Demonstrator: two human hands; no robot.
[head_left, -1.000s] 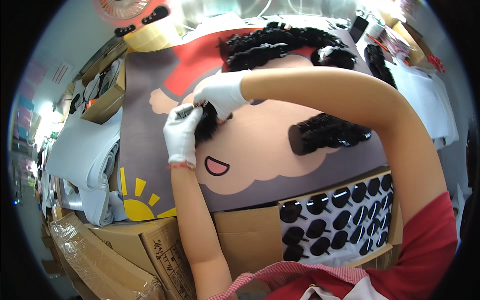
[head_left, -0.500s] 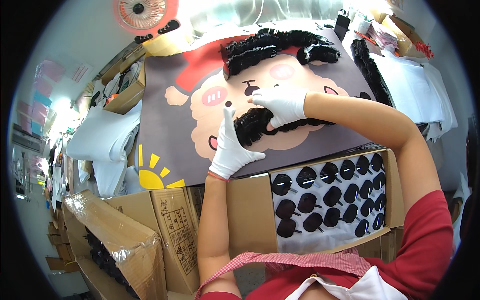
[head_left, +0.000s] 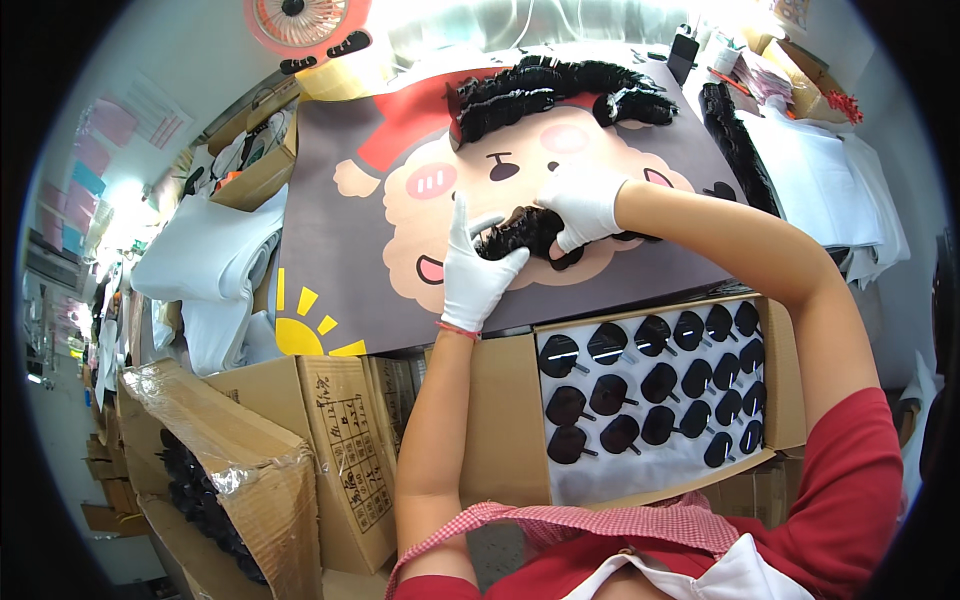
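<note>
The left hand (head_left: 480,263) cups the left end of the black bristly bundle (head_left: 524,231) over the cartoon mat (head_left: 340,230); whether it grips, I cannot tell. The right hand (head_left: 580,208) pinches the right end. Light, even pressure should avoid crushing it.

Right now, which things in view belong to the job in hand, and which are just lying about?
Seem to belong: left hand; right hand; black hairy bundle, touched by both; printed mat beneath; other black bundles, likely.

Apparently lying about: pink fan; white sheets on the right.
</note>
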